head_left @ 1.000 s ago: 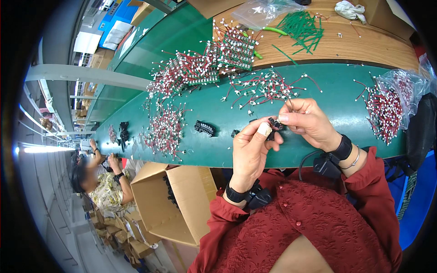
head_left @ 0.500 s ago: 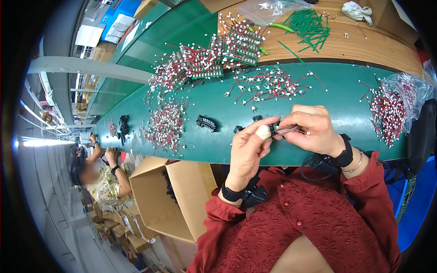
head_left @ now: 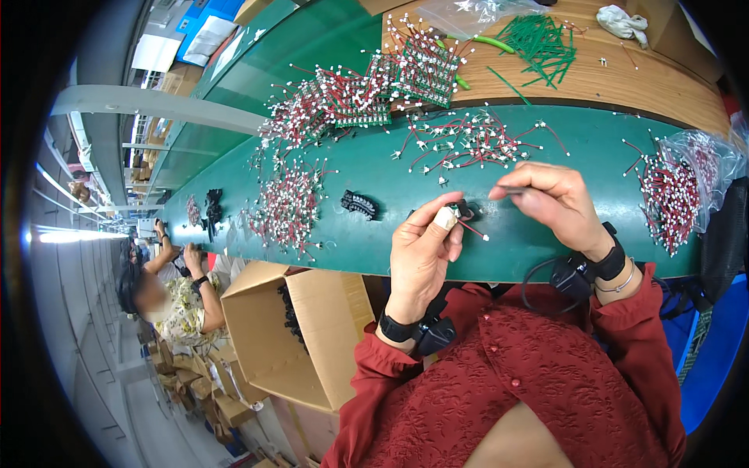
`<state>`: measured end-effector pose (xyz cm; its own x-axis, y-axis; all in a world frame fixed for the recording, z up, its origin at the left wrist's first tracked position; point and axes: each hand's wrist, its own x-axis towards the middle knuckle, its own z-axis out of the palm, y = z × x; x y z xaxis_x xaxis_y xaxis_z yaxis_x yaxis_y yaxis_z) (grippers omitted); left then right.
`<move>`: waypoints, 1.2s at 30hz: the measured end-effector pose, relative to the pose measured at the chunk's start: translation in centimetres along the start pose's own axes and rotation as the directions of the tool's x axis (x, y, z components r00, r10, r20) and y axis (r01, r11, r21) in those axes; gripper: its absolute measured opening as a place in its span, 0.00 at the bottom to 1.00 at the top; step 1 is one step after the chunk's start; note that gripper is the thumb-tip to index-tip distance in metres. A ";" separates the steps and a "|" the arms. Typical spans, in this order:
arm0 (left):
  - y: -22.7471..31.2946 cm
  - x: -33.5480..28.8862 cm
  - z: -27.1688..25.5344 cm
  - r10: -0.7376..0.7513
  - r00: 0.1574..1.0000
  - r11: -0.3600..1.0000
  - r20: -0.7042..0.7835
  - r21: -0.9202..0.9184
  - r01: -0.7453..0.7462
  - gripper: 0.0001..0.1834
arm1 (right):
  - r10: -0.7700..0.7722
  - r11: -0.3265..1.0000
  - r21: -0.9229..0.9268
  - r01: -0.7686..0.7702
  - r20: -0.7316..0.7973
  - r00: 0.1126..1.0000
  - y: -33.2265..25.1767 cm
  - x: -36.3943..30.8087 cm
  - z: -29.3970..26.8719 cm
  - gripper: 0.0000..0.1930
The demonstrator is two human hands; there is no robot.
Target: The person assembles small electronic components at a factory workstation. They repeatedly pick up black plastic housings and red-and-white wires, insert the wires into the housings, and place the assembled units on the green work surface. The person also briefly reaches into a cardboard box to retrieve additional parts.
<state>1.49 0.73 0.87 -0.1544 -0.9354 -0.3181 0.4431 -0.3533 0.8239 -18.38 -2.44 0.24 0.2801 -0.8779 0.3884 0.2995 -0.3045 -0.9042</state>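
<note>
My left hand (head_left: 421,246), its thumb wrapped in a whitish cover, pinches a small black plastic part (head_left: 466,209) above the green work surface (head_left: 367,253). From that part a short red wire (head_left: 474,231) sticks out, ending in a white connector. To the right and apart from the part, my right hand (head_left: 558,203) is closed on a thin dark tool (head_left: 515,190); motion blur hides its exact kind. Beyond both hands lies a loose pile of red wires with white connectors (head_left: 476,140). A ribbed cluster of black parts (head_left: 360,205) rests left of my left hand.
More wire heaps lie at the left (head_left: 285,207) and beside a plastic bag (head_left: 706,160) at the right. Wired green circuit boards (head_left: 425,74) and green strips (head_left: 538,47) are at the back. An open cardboard box (head_left: 331,335) stands below the edge. Another person (head_left: 179,304) sits further left.
My right hand has pulled away from the left, up and to the right, with the thin tool in it. The black part and its red wire now show more openly in my left hand.
</note>
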 end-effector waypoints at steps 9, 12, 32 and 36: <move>-0.8 -0.1 -0.6 0.114 0.993 0.988 0.042 0.098 -0.118 0.12 | -0.183 0.652 -0.728 0.212 0.120 0.976 0.5 -0.3 0.5 0.11; -0.8 -0.2 -0.6 0.161 0.985 0.971 0.058 0.172 -0.169 0.11 | -0.269 0.534 -0.799 0.276 0.149 0.952 0.8 -0.3 0.6 0.14; -0.6 -0.4 -1.1 0.153 0.988 0.943 0.014 0.298 -0.150 0.10 | -0.243 0.310 -0.834 0.457 0.395 0.886 0.8 -0.6 0.2 0.15; -0.4 -0.4 -1.0 0.165 0.986 0.936 0.035 0.309 -0.168 0.10 | -0.259 0.329 -0.827 0.456 0.386 0.886 0.8 -0.8 0.4 0.14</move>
<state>2.24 1.27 0.21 -0.1099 -0.9808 -0.1612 0.1680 -0.1781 0.9696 -17.96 -1.84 -0.68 0.5223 -0.5564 0.6463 -0.5277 -0.8062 -0.2676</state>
